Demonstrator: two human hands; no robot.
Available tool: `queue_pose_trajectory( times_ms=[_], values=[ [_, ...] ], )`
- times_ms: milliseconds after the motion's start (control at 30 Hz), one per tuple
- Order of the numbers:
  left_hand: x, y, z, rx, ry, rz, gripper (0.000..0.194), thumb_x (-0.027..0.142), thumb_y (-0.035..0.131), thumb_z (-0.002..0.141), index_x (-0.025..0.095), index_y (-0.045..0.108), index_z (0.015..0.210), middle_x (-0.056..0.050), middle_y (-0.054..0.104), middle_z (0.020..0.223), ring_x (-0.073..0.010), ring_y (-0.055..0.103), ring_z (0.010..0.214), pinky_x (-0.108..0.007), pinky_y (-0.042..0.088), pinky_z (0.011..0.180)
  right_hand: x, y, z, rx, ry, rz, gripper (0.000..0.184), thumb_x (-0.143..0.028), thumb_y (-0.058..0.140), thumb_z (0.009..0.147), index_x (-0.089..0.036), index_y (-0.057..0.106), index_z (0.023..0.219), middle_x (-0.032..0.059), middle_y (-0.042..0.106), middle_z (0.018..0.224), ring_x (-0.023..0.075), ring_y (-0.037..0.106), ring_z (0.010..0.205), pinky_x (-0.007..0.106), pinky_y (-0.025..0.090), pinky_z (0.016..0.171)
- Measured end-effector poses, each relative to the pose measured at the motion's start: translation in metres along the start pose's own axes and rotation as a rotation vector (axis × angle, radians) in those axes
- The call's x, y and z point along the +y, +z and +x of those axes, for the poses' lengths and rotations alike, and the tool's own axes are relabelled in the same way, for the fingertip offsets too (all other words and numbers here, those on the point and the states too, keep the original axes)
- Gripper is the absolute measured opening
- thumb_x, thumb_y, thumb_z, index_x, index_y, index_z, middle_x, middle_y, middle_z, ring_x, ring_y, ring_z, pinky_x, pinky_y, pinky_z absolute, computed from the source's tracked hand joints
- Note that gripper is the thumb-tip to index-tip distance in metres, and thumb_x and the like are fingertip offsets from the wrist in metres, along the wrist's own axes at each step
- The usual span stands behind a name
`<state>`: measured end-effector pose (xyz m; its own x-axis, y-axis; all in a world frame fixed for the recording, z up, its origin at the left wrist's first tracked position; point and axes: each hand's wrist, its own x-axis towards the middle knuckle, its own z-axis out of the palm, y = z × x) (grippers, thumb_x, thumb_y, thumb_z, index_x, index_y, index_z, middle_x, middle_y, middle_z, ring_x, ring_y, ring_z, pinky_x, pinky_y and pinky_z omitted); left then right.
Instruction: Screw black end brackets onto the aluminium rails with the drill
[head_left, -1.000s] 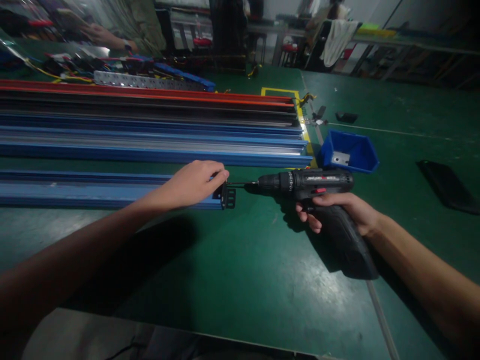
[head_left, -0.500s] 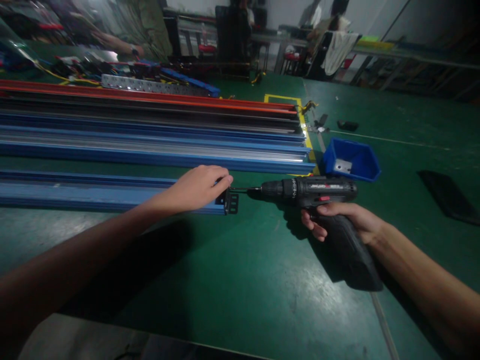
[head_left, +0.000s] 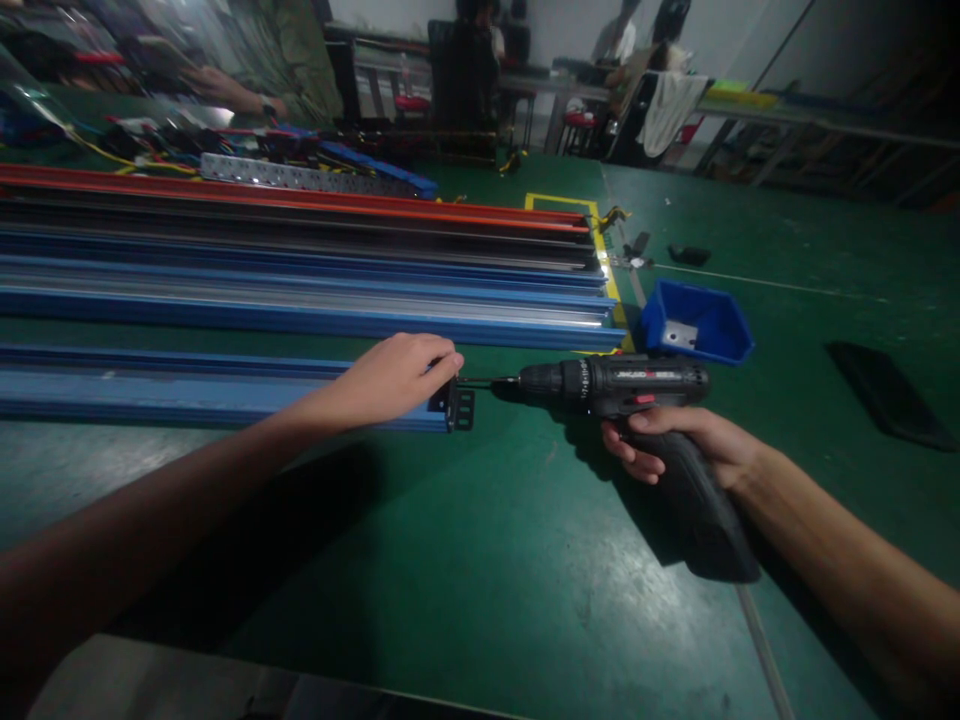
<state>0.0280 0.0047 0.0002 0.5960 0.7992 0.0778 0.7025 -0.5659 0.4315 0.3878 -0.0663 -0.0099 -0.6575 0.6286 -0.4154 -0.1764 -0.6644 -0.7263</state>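
My left hand (head_left: 401,375) is closed over the end of a blue metal rail (head_left: 225,390), thumb and fingers pressed together at a black slotted bracket (head_left: 463,410) there. Its far fingers are partly hidden behind the rail. In my right hand (head_left: 701,440) is a black cordless drill (head_left: 645,385), gripped round the handle with the index finger by the trigger. The drill lies level, and its long thin bit (head_left: 484,381) points left and reaches the bracket beside my left thumb. Whether a screw sits at the tip is too small to tell.
Several long blue, black and red rails (head_left: 315,300) lie parallel behind. A blue bin (head_left: 697,320) holding a metal plate stands just beyond the drill. A dark flat object (head_left: 889,395) lies at right. Across the table, a person in a green sleeve (head_left: 300,60) stands near wires and parts.
Both hands, the drill and the rail keep nearly the same places. The whole view has shifted slightly; the bit remains at the bracket.
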Motion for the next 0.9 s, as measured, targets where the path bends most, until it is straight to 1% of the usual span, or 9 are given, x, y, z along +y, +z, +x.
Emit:
queue_pose_trajectory(
  times_ms=[333, 467, 700, 900],
  values=[
    [0.0003, 0.0002, 0.0006, 0.013, 0.024, 0.009, 0.042, 0.041, 0.038, 0.102, 0.017, 0.064, 0.081, -0.005, 0.069, 0.085, -0.0182, 0.06, 0.078, -0.03, 0.038, 0.071, 0.0031, -0.0051, 0.0009, -0.015, -0.013, 0.022, 0.018, -0.02, 0.067, 0.09, -0.005, 0.072, 0.096, 0.0065, 0.066, 0.079, 0.0063, 0.056, 0.054, 0.02, 0.055, 0.055],
    [0.0003, 0.0005, 0.0008, 0.02, 0.021, 0.004, 0.042, 0.041, 0.039, 0.102, 0.017, 0.062, 0.077, -0.004, 0.068, 0.081, -0.0176, 0.059, 0.075, -0.03, 0.036, 0.07, 0.0033, -0.0048, 0.0006, -0.018, -0.013, 0.015, 0.017, -0.02, 0.066, 0.09, -0.004, 0.072, 0.095, 0.006, 0.065, 0.077, 0.0061, 0.055, 0.053, 0.02, 0.054, 0.055],
    [-0.0008, 0.0011, 0.001, 0.023, 0.033, -0.002, 0.041, 0.04, 0.039, 0.103, 0.016, 0.065, 0.081, -0.004, 0.069, 0.084, -0.018, 0.06, 0.079, -0.03, 0.037, 0.073, 0.0036, -0.0042, -0.0002, -0.009, -0.011, 0.027, 0.016, -0.019, 0.065, 0.091, -0.005, 0.072, 0.094, 0.0054, 0.064, 0.076, 0.0058, 0.054, 0.052, 0.019, 0.054, 0.054],
    [0.0003, 0.0007, 0.0009, 0.022, 0.036, -0.003, 0.042, 0.04, 0.038, 0.102, 0.016, 0.063, 0.078, -0.004, 0.068, 0.083, -0.0172, 0.059, 0.076, -0.03, 0.037, 0.071, 0.0039, -0.0049, -0.0003, -0.011, -0.017, 0.024, 0.016, -0.019, 0.065, 0.091, -0.005, 0.072, 0.094, 0.0047, 0.063, 0.075, 0.006, 0.054, 0.052, 0.019, 0.054, 0.054]
  ],
)
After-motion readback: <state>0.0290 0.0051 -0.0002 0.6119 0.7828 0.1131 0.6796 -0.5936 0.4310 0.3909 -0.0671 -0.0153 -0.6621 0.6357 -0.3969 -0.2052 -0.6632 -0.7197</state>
